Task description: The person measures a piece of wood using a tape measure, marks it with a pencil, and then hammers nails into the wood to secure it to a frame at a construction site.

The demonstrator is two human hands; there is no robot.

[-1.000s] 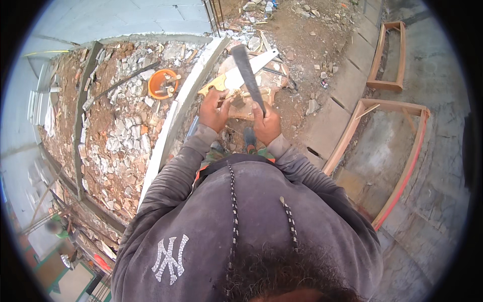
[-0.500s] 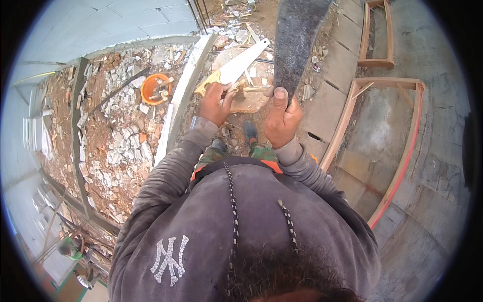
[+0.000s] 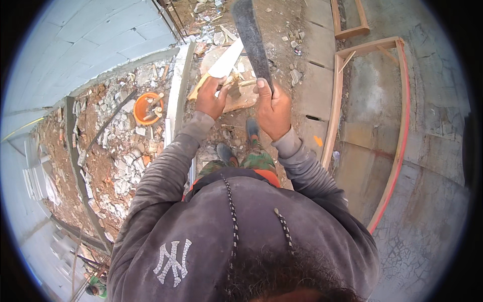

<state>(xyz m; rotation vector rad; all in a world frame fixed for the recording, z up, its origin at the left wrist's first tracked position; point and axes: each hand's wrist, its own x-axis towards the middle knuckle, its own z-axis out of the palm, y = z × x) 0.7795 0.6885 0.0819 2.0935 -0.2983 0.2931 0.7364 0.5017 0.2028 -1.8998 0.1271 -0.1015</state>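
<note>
My right hand (image 3: 273, 110) is wrapped round the grip end of a machete (image 3: 253, 43), thumb along it. Its dark, broad blade points up and away, leaning left. My left hand (image 3: 210, 99) has curled fingers beside the yellow handle of a hand saw (image 3: 225, 62). Whatever those fingers grip is hard to make out. A light strip of wood (image 3: 247, 83) lies just right of the left fingertips, with a brown wood-like patch between. Under the saw and wood is a flat, pale brown slab (image 3: 240, 103) on the ground.
An orange bucket (image 3: 140, 111) with wooden pieces stands among rubble (image 3: 128, 171) on the left. A pale low wall (image 3: 177, 83) runs between it and me. Wooden formwork frames (image 3: 333, 118) lie on concrete at right. Another person (image 3: 95, 287) is at the lower left edge.
The machete has dropped away from the camera, and its blade now leans further left. The whole view has shifted slightly. My left hand stays beside the saw handle.
</note>
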